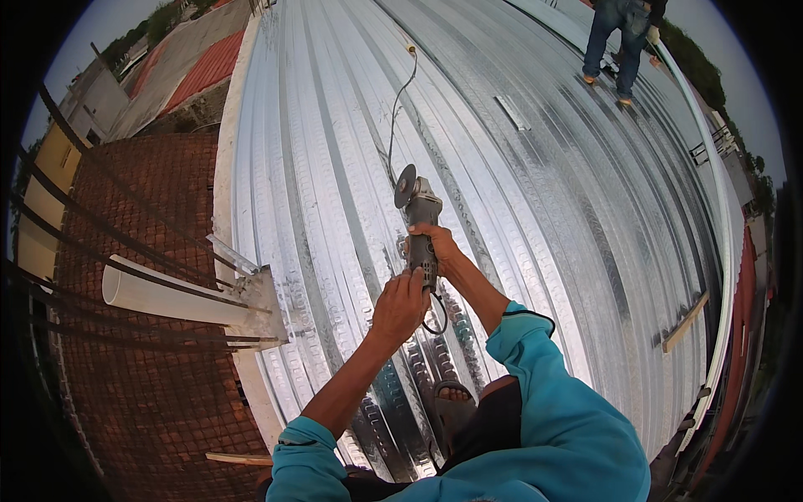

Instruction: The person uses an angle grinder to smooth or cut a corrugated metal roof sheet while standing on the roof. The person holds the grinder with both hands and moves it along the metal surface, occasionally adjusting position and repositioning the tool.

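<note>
An angle grinder [423, 219] with a dark cutting disc [406, 186] is held up over the ribbed metal decking [351, 201], its disc end pointing away from me. My right hand [438, 244] wraps round the middle of its body from the right. At the rear end, my left hand [400, 306] grips the body, fingers along its side. A black cord loops down from the grinder's back. Farther off, a cable [395, 113] runs over the decking to a yellowish connector [411, 50].
A co-worker [619, 46] stands on the decking at the far right. To my left, a white pipe [167, 290] and dark rebar [125, 251] jut past the roof edge above brown roof tiles [150, 368]. A wood strip [686, 322] lies at right, near a long pale pipe [721, 226].
</note>
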Demonstrator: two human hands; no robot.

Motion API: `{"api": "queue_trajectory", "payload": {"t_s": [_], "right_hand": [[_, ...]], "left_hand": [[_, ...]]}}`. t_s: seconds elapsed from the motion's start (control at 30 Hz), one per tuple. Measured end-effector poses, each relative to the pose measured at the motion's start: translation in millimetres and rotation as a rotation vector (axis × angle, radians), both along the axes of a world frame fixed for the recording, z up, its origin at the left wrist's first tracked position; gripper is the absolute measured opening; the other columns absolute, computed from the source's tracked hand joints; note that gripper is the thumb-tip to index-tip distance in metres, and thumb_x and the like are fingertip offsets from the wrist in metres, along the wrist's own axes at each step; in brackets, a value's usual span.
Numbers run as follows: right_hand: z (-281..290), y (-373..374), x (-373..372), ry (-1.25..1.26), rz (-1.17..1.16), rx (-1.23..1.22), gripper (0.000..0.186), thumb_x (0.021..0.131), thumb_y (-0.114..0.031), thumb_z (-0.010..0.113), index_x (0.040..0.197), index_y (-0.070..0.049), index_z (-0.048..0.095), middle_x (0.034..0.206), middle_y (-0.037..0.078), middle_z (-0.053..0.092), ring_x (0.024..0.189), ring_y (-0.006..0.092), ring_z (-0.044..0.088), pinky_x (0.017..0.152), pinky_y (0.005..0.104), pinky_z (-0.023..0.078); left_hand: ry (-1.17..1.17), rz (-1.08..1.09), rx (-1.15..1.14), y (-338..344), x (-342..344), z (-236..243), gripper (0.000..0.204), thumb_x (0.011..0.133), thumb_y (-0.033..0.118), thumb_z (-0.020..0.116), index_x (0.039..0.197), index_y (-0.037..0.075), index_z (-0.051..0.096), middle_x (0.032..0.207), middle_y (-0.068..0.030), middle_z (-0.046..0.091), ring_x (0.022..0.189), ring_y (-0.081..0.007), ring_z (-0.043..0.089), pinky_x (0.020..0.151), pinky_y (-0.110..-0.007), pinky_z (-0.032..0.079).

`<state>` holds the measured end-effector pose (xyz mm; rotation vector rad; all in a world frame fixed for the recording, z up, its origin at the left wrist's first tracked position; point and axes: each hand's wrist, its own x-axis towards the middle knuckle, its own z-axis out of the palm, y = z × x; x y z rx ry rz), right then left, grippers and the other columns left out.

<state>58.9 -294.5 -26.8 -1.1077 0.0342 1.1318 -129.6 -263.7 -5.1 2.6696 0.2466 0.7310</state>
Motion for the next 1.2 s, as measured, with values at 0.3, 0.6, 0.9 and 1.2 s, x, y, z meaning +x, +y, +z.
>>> {"api": "queue_trajectory", "payload": {"t_s": [0.3,0.6,0.9,1.2], "right_hand": [[53,-17,2,0.239,0.033,0.123,0.027,0.083,-0.026,0.071,0.094,-0.003,0.060,0.076,0.012,0.064,0.061,0.0246,0.064,0.060,0.0392,0.057],[215,-96,20,0.387,-0.208,0.285,0.041,0.083,-0.032,0.070,0.103,0.002,0.061,0.084,0.016,0.068,0.073,0.0292,0.068,0.070,0.0420,0.059],[383,-195,46,0.336,-0.429,0.388,0.034,0.085,-0.030,0.069,0.101,-0.001,0.059,0.086,0.016,0.066,0.077,0.0295,0.067,0.072,0.0452,0.060],[507,-266,65,0.302,-0.590,0.470,0.044,0.078,-0.027,0.071,0.108,0.002,0.058,0.096,0.017,0.066,0.088,0.0321,0.068,0.080,0.0496,0.060]], "left_hand": [[0.125,0.207,-0.285,0,-67,97,0.049,0.091,0.037,0.074,0.127,0.005,0.062,0.130,-0.0173,0.062,0.122,-0.0354,0.059,0.104,-0.048,0.045],[0.793,0.540,-0.665,-43,-220,206,0.049,0.094,0.045,0.067,0.116,0.002,0.072,0.115,-0.0206,0.073,0.104,-0.0349,0.070,0.093,-0.044,0.054],[0.812,0.334,-0.867,-105,-121,395,0.048,0.093,0.043,0.064,0.119,0.003,0.072,0.118,-0.0213,0.072,0.108,-0.0352,0.070,0.095,-0.043,0.054],[0.655,0.267,-0.782,-79,-85,458,0.044,0.094,0.036,0.063,0.116,0.000,0.072,0.103,-0.0189,0.075,0.097,-0.0316,0.074,0.089,-0.041,0.056]]}}
